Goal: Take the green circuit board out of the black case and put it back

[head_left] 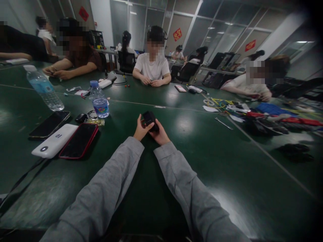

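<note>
Between both hands, just above the green table [174, 174], is a small black box-shaped object [149, 118]; its exact kind does not show. My left hand [141, 130] grips its left side, the thumb pressed across its lower front. From the right and below, my right hand [160, 133] is closed around its edge, with some fingers hidden behind it. Grey sleeves cover both forearms.
To the left lie a red-edged phone [79, 141], a white power bank [55, 141] with a cable and a dark phone [50, 124]. Two water bottles [99, 101] stand beyond. Tangled cables and cloth [267, 116] cover the right side. Several people sit around, one person [152, 67] opposite.
</note>
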The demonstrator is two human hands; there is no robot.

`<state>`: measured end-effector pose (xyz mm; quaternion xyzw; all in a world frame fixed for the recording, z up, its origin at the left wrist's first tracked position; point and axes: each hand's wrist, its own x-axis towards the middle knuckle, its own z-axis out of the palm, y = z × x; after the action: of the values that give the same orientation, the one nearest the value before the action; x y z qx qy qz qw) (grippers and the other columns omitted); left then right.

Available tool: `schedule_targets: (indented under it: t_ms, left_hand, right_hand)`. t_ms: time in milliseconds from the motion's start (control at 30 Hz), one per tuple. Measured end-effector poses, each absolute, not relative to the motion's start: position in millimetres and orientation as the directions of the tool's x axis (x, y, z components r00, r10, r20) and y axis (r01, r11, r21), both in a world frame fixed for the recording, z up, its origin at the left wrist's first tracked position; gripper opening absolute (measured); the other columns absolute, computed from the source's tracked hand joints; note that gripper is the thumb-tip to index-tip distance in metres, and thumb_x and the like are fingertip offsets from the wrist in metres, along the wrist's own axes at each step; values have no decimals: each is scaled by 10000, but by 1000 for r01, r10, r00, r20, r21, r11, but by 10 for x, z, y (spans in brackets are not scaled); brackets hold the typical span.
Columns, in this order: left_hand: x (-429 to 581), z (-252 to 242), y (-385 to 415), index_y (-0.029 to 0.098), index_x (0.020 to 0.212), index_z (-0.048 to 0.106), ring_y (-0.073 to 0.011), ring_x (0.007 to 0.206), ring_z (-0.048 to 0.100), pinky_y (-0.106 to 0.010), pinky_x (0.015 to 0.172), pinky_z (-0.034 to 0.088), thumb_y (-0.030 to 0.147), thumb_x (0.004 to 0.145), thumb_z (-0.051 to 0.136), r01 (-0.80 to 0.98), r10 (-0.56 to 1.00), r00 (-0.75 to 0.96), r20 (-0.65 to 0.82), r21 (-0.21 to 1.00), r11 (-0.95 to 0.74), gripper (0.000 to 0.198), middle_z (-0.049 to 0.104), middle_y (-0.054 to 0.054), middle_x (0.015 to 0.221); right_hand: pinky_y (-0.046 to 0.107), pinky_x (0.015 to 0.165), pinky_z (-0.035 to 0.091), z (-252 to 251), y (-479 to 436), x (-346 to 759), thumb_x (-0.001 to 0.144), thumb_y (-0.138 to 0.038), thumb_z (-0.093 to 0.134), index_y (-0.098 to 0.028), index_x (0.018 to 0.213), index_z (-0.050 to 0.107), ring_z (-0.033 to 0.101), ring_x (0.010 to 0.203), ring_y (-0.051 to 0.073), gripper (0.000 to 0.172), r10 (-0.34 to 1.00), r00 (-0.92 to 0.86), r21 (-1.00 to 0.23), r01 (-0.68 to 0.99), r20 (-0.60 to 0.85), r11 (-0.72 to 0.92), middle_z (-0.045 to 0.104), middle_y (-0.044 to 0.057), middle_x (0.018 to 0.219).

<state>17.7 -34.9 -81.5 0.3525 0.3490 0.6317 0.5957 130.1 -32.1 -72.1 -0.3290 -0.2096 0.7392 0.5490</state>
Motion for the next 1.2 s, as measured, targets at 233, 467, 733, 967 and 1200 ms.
schedule_targets:
  t_ms: [233, 467, 733, 967, 1200]
  left_hand:
    - [173, -766, -467, 252, 1415, 455, -295, 1271, 513, -444, 1122, 357, 308, 565, 891, -314, 978, -43, 202, 927, -205, 957, 494, -143, 1410]
    - [169, -622, -610, 230, 1281, 589, -318, 1359, 429, -428, 1139, 326, 285, 592, 872, -253, 963, -99, 252, 929, -269, 747, 529, -134, 1387]
    - [162, -581, -669, 251, 1308, 554, -301, 1339, 442, -433, 1174, 271, 378, 681, 803, -56, 895, -168, 414, 902, -428, 687, 514, -109, 1395]
    - [118, -598, -646, 242, 1289, 557, -287, 1376, 389, -431, 1198, 217, 443, 799, 678, 148, 841, -206, 500, 865, -479, 543, 478, -120, 1416]
    - [118, -705, -564, 190, 1373, 478, -301, 1314, 475, -431, 1137, 333, 324, 690, 780, 325, 811, -258, 526, 837, -440, 759, 523, -155, 1386]
  right_hand:
    - [327, 829, 609, -742, -307, 1355, 871, -480, 585, -168, 975, 685, 705, 854, 193, 344, 951, -185, -652, -694, -249, -306, 735, 61, 855]
    - [369, 907, 591, -761, -340, 1344, 873, -492, 561, -175, 1017, 674, 694, 974, 215, 366, 955, -211, -592, -750, -208, -295, 733, 74, 929]
    - [382, 950, 574, -751, -424, 1220, 865, -468, 567, -182, 948, 684, 705, 953, 215, 320, 934, -250, -577, -736, -256, -356, 743, 66, 877]
    - [489, 917, 581, -756, -472, 971, 822, -463, 582, -211, 889, 672, 686, 1050, 285, 276, 917, -225, -585, -713, -330, -386, 754, 78, 856]
    - [392, 818, 610, -717, -428, 938, 842, -401, 584, -216, 806, 666, 726, 880, 236, 206, 896, -209, -529, -746, -392, -405, 726, 27, 693]
